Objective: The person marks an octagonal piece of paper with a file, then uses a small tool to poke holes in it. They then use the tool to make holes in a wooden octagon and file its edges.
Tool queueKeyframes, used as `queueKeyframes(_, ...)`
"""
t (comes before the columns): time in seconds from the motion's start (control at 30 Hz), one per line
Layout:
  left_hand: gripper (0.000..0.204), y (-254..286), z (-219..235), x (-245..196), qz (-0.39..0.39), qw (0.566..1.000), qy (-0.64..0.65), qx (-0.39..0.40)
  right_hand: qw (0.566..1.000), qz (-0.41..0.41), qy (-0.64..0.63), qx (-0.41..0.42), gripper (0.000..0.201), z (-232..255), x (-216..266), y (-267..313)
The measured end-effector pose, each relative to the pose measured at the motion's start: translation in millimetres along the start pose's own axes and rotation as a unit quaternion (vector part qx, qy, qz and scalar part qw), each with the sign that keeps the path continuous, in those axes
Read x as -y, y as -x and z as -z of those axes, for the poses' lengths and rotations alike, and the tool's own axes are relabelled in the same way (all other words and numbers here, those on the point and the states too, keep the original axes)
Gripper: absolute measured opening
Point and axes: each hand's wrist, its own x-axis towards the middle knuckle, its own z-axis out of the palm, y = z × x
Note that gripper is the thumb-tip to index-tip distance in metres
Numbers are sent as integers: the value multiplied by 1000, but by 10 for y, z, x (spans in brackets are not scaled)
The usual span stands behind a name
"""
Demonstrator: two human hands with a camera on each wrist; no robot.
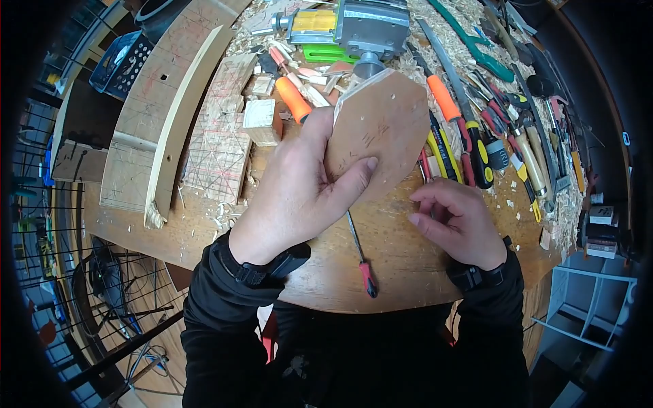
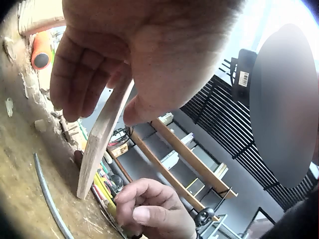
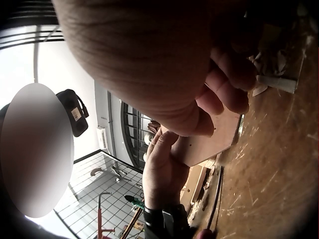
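A flat brown wooden piece with angled corners (image 1: pixel 384 129) is held up over the table by the left hand (image 1: pixel 292 180), thumb on its marked face and fingers behind. In the left wrist view the piece (image 2: pixel 102 134) shows edge-on in the left hand (image 2: pixel 144 55). To its right, the right hand (image 1: pixel 459 221) hovers above the table with fingers loosely bent and nothing in them. The right wrist view has the right hand (image 3: pixel 199 94) in front of the piece (image 3: pixel 209 139). A thin tool with a red and black handle (image 1: pixel 367 279) lies below, between the hands.
A vise (image 1: pixel 371 30) stands at the back among wood shavings. Orange-handled tools (image 1: pixel 443 98), knives and screwdrivers (image 1: pixel 479 156) lie at the right. At the left are a wooden block (image 1: pixel 262 121), a marked board (image 1: pixel 221 136) and long curved wooden pieces (image 1: pixel 178 122).
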Motion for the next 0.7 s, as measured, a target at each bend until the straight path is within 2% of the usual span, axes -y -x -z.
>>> queueKeyframes(0.07,41,-2,20,-51,-15,1000,-22,0,1000,-6,3,2,23,2,6,0)
queueKeyframes(0.13,46,9,63,-177,96,993,-21,62,1000,-12,6,3,23,4,12,1)
queueKeyframes(0.33,46,45,50,-182,70,995,-35,59,1000,-12,8,9,22,10,18,-1)
queueKeyframes(0.47,46,46,35,-169,90,993,-34,67,1000,-8,12,8,23,6,16,-4)
queueKeyframes(0.53,45,39,-10,-68,-30,999,-42,17,1000,-5,15,7,23,4,16,-5)
queueKeyframes(0.7,47,54,-30,-26,-48,998,-39,16,999,3,32,8,24,2,12,-5)
